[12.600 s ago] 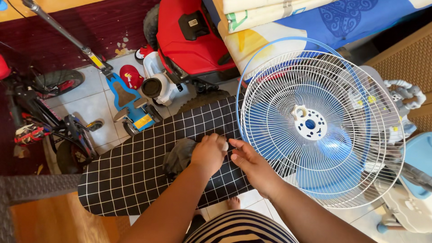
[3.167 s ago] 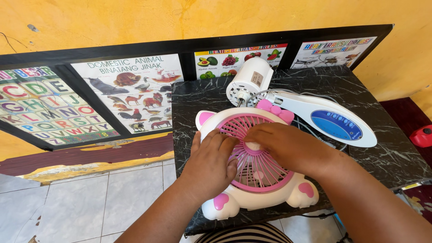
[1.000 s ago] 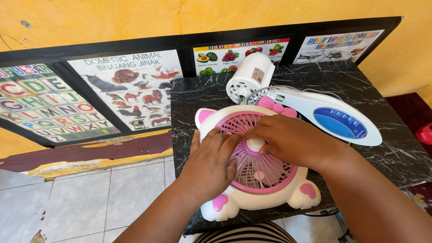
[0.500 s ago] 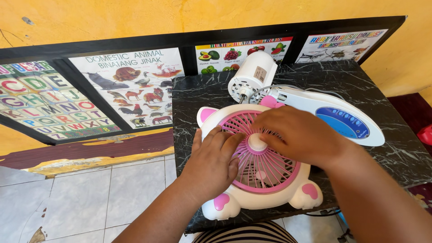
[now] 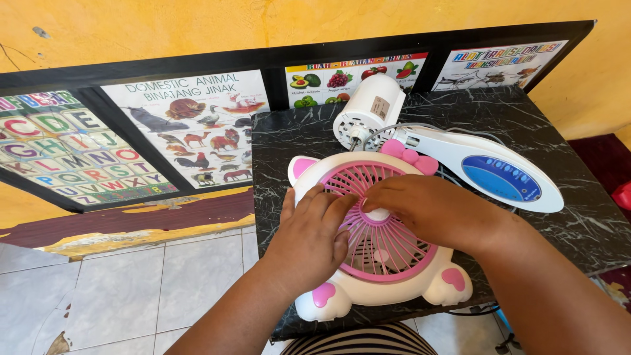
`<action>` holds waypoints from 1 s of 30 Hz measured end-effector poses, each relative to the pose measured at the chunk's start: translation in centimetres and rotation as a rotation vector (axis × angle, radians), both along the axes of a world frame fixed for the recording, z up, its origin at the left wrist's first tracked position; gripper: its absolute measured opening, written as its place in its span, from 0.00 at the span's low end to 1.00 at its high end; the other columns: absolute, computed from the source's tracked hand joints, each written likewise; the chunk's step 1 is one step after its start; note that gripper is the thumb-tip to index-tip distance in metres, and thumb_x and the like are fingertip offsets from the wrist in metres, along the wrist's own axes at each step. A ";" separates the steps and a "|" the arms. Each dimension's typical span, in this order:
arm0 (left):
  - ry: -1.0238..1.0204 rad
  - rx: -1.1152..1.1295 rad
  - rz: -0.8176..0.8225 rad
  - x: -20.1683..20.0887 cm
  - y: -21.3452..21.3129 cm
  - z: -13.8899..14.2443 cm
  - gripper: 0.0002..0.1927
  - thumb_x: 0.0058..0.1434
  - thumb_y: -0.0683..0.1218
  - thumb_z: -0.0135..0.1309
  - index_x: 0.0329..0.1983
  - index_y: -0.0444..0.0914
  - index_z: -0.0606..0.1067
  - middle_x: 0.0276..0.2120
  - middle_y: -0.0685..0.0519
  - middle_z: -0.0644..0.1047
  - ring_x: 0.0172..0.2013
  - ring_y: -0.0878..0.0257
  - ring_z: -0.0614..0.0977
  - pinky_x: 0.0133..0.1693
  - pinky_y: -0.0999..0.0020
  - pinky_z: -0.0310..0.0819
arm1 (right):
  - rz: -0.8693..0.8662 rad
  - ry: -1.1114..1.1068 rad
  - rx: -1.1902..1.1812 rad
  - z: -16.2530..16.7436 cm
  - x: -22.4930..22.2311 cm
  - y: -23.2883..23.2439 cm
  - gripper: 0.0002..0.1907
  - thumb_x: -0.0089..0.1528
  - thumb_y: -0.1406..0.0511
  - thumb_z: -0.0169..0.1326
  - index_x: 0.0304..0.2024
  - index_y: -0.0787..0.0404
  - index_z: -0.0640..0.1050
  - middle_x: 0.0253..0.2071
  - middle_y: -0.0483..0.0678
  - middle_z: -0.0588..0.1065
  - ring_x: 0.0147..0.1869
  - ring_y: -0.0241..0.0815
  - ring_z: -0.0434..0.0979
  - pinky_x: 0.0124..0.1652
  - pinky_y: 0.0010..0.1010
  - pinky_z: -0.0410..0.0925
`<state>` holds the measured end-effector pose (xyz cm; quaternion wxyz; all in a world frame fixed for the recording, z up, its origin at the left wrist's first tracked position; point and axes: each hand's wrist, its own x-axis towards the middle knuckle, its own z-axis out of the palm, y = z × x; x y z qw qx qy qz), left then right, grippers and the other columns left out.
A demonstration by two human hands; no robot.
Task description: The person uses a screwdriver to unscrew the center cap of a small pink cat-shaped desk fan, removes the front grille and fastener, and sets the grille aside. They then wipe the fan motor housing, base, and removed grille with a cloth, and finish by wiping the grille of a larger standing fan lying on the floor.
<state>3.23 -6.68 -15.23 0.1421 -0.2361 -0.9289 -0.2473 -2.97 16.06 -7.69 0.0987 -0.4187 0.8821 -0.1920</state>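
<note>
Pressing our left hand [image 5: 309, 240] flat on the white-and-pink cat-shaped plastic fan [image 5: 381, 243] lying on the black marble-patterned table [image 5: 559, 141], our right hand [image 5: 434, 210] has slid leftward, fingertips now pinching its hub.

Both hands, left hand [image 5: 314, 235] and right hand [image 5: 434, 210], rest on a pink-and-white fan [image 5: 381, 253] lying on a black marbled table [image 5: 559, 151].
</note>
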 end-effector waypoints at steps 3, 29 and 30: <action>-0.010 -0.009 0.000 0.0 0.1 0.0 0.32 0.55 0.46 0.58 0.65 0.44 0.66 0.55 0.45 0.71 0.65 0.43 0.67 0.62 0.27 0.50 | -0.089 0.026 0.082 0.5 0.3 -0.4 0.23 0.53 0.72 0.55 0.52 0.54 0.79 0.48 0.47 0.79 0.53 0.51 0.78 0.47 0.39 0.71; 0.041 0.032 -0.004 0.0 -0.1 -0.4 0.32 0.56 0.46 0.59 0.65 0.42 0.65 0.55 0.45 0.71 0.65 0.44 0.68 0.63 0.29 0.50 | -0.031 0.408 -0.212 0.5 0.5 -0.8 0.11 0.63 0.57 0.52 0.41 0.54 0.79 0.41 0.46 0.81 0.46 0.52 0.80 0.45 0.45 0.71; 0.046 0.038 -0.004 0.0 -0.1 -0.5 0.32 0.56 0.46 0.59 0.64 0.41 0.65 0.55 0.45 0.71 0.65 0.44 0.68 0.63 0.29 0.51 | 0.020 0.363 -0.211 0.5 0.5 -1.0 0.12 0.62 0.58 0.53 0.43 0.55 0.79 0.42 0.47 0.80 0.46 0.53 0.80 0.44 0.45 0.71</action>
